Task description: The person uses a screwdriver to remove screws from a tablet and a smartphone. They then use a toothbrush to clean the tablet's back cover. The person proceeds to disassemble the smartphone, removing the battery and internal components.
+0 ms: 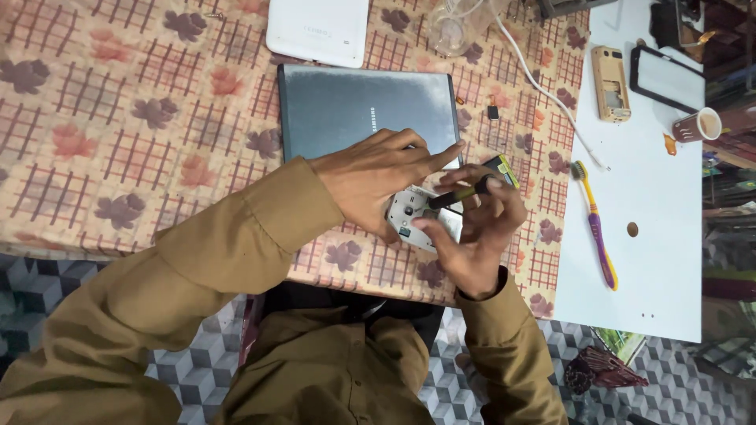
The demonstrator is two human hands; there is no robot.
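My left hand (376, 175) grips a small white phone (416, 214) with its back cover off, held just above the patterned tablecloth (142, 142). My right hand (482, 230) holds a screwdriver (465, 191) with a black shaft and yellow-green handle, its tip touching the phone's exposed back. Both hands meet at the near edge of the table, in front of a closed dark grey laptop (354, 106).
A white tablet (319, 30) lies beyond the laptop. On the white board (661, 236) to the right lie a purple-and-yellow toothbrush (594, 224), a disassembled phone (610, 83), a black screen frame (665, 77) and a paper cup (697, 126). A white cable (543, 90) crosses the cloth.
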